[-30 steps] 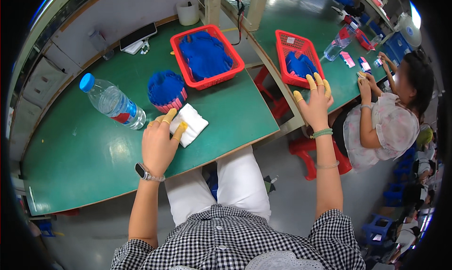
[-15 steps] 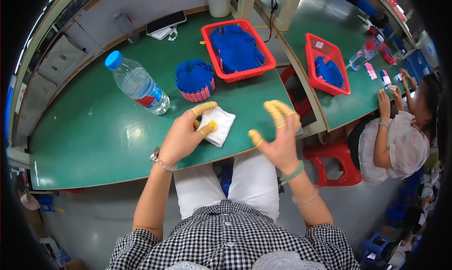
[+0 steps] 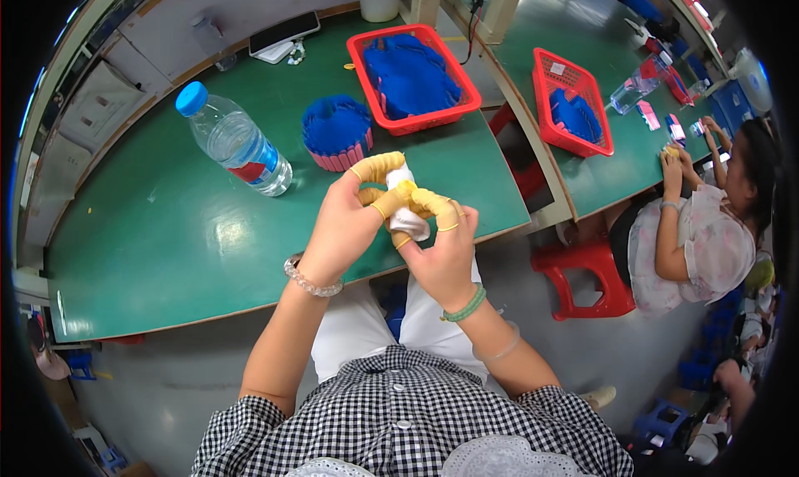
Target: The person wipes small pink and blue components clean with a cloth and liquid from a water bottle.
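White cloth (image 3: 406,219), crumpled and small, pinched between left hand (image 3: 349,223) and right hand (image 3: 441,248); yellow-capped fingers (image 3: 379,167) closed on it.

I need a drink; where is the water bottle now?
In the head view, the water bottle lies on the green table, to the person's left, beside the round blue stack and beyond the left hand.

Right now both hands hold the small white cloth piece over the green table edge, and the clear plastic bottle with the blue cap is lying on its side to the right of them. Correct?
Not quite. The clear plastic bottle with the blue cap lies to the left of the hands, not the right, as the head view shows. The rest holds: left hand and right hand both hold the small white cloth piece over the green table edge.
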Demonstrator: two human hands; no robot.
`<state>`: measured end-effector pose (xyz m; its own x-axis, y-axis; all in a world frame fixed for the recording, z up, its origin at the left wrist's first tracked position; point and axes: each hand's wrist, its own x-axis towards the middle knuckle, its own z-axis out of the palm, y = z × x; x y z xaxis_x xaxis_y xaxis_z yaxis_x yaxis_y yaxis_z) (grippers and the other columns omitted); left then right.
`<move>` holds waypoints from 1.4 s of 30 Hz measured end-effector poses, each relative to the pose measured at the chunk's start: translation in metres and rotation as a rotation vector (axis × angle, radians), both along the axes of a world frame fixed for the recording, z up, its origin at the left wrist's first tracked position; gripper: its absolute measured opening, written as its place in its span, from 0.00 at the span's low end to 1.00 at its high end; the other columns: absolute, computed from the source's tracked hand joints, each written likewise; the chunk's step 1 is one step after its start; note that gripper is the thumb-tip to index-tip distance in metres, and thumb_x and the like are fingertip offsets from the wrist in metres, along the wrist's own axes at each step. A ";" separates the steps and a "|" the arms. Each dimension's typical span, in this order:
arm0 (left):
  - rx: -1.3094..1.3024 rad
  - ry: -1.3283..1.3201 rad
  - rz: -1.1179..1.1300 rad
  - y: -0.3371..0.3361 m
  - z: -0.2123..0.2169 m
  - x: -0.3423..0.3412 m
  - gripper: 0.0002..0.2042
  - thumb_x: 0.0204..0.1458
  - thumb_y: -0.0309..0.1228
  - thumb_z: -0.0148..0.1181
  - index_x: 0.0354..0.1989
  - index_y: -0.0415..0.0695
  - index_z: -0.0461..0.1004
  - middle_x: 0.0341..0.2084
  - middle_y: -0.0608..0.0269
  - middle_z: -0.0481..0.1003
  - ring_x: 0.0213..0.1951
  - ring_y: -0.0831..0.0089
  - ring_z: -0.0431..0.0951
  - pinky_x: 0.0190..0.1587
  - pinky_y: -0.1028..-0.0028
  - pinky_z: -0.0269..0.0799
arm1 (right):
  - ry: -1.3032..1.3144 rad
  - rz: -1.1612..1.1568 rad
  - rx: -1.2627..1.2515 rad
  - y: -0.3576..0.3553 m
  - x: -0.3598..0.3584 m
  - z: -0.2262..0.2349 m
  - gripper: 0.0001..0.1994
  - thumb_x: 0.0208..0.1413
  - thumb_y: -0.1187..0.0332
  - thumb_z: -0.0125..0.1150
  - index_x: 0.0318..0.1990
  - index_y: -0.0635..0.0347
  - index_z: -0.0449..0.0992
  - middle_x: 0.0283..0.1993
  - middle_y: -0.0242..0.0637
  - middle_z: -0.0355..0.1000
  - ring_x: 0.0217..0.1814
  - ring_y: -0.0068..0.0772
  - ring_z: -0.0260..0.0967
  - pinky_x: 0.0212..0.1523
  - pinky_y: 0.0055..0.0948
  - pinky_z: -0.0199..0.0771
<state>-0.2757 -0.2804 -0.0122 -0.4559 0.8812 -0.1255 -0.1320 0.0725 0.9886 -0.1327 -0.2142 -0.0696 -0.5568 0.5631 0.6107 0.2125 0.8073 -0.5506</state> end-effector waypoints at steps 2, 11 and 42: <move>0.009 -0.078 -0.005 0.006 0.007 0.004 0.23 0.60 0.22 0.61 0.64 0.39 0.67 0.49 0.62 0.76 0.46 0.76 0.79 0.52 0.72 0.76 | 0.094 0.018 -0.239 0.002 0.007 0.009 0.22 0.49 0.67 0.73 0.51 0.60 0.74 0.44 0.37 0.75 0.44 0.35 0.71 0.51 0.37 0.62; 0.027 0.111 -0.101 -0.001 -0.007 0.016 0.31 0.61 0.25 0.61 0.72 0.42 0.56 0.54 0.59 0.75 0.52 0.75 0.77 0.54 0.75 0.74 | 0.712 0.392 -1.430 0.018 0.043 0.032 0.12 0.68 0.70 0.57 0.55 0.65 0.75 0.52 0.34 0.76 0.53 0.22 0.74 0.56 0.27 0.75; 0.149 1.358 -0.242 0.241 -0.019 0.103 0.15 0.60 0.38 0.60 0.52 0.47 0.79 0.38 0.48 0.77 0.43 0.50 0.78 0.48 0.57 0.74 | 1.164 0.331 -1.503 0.054 0.216 0.002 0.23 0.69 0.54 0.52 0.66 0.53 0.67 0.68 0.35 0.66 0.72 0.41 0.61 0.73 0.49 0.56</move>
<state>-0.1729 -0.0397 -0.0317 0.0208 0.9207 0.3898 0.9294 -0.1615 0.3318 0.0835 -0.1598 -0.0674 -0.4741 0.8739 -0.1072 -0.7540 -0.4658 -0.4631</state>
